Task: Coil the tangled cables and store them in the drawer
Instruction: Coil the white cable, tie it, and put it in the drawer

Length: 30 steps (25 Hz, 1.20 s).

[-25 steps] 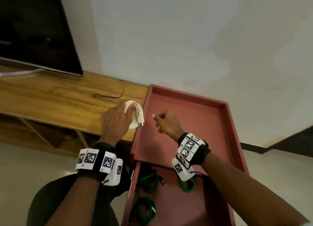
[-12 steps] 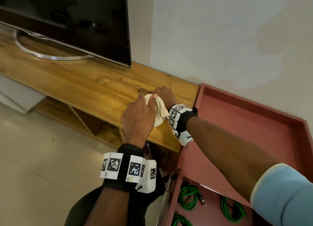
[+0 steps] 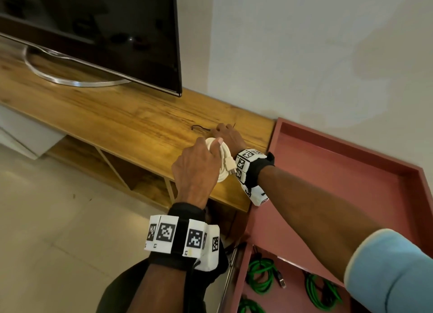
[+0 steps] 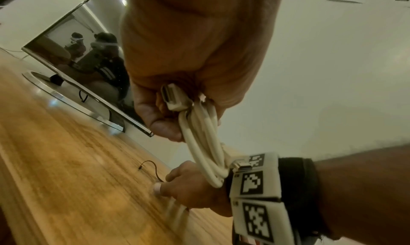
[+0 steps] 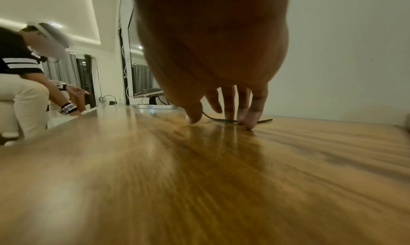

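Note:
My left hand (image 3: 194, 169) grips a coiled white cable (image 3: 225, 162) over the front of the wooden TV stand (image 3: 131, 125); its plug (image 4: 173, 97) sticks out of the fist. My right hand (image 3: 227, 134) reaches across behind it, low on the wood. Its straight fingertips (image 5: 248, 122) press on a thin black wire (image 5: 264, 120) lying there, and the thumb is a little apart. One end of the wire (image 3: 199, 127) curls out to the left. The open red drawer (image 3: 236, 277) at the lower right holds coiled green cables (image 3: 260, 275).
A flat TV (image 3: 93, 31) on a curved metal foot (image 3: 70, 78) fills the stand's left. The red cabinet's rimmed top (image 3: 328, 172) adjoins the stand on the right, against the wall. Another person (image 5: 22, 82) bends down far to the left.
My right hand has crossed from above the red cabinet top to the wooden stand and come down on the black wire. My left hand still holds the white coil. The view swung left.

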Each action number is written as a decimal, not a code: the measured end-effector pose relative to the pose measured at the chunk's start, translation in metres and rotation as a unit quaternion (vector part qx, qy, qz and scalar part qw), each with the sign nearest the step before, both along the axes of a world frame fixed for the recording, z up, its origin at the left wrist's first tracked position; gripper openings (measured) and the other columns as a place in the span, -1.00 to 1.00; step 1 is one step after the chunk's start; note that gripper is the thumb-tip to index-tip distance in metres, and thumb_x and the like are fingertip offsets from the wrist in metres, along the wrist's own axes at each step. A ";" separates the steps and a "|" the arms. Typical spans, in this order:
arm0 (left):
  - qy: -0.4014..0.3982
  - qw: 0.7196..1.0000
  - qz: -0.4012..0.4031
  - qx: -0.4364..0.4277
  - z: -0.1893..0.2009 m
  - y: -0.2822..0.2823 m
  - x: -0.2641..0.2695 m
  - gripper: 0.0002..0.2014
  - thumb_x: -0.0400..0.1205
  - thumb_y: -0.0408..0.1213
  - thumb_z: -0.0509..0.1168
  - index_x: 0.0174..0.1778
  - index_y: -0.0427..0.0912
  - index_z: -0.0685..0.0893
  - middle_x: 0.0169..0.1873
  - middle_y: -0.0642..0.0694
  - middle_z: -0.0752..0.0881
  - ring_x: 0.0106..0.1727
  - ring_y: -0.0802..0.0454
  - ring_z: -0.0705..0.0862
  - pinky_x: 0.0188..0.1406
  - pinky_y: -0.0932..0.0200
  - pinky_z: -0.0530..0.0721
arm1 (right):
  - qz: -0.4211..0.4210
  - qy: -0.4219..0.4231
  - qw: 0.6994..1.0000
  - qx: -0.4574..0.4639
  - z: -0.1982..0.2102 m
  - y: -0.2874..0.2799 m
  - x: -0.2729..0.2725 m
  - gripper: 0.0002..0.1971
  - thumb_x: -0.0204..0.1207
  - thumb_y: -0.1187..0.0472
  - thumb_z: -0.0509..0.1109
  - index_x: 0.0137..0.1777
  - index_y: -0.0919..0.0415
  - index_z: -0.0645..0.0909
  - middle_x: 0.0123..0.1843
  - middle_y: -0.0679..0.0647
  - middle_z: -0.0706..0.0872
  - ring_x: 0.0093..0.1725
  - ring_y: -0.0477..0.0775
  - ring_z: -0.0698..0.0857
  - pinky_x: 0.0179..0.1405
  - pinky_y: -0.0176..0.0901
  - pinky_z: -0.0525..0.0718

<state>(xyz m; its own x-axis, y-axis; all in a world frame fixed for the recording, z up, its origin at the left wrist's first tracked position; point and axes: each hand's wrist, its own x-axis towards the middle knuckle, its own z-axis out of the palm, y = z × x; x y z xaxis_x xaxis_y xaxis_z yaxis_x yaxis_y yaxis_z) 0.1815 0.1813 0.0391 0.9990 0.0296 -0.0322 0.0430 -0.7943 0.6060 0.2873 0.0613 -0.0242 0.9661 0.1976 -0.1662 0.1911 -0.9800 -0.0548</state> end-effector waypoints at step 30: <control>-0.065 0.965 -0.248 -0.055 0.025 -0.138 -0.109 -0.64 0.71 0.16 0.09 -0.18 -0.03 0.55 -0.29 0.01 0.66 -0.24 -0.03 0.58 -0.30 0.09 0.37 | -0.246 -0.346 0.891 0.163 0.122 -0.144 -0.345 -0.82 0.26 0.25 0.52 -0.44 0.06 0.57 -0.44 -0.10 0.58 -0.46 -0.03 0.53 -0.62 -0.07 0.49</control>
<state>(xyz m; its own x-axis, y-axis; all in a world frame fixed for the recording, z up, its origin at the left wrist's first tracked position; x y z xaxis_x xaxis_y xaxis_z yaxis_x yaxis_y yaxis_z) 0.0721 0.0430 0.0643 0.8851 -0.4500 0.1188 -0.4082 -0.6278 0.6627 -0.0575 -0.0827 0.0983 0.7976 -0.3489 0.4921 -0.1579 -0.9081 -0.3878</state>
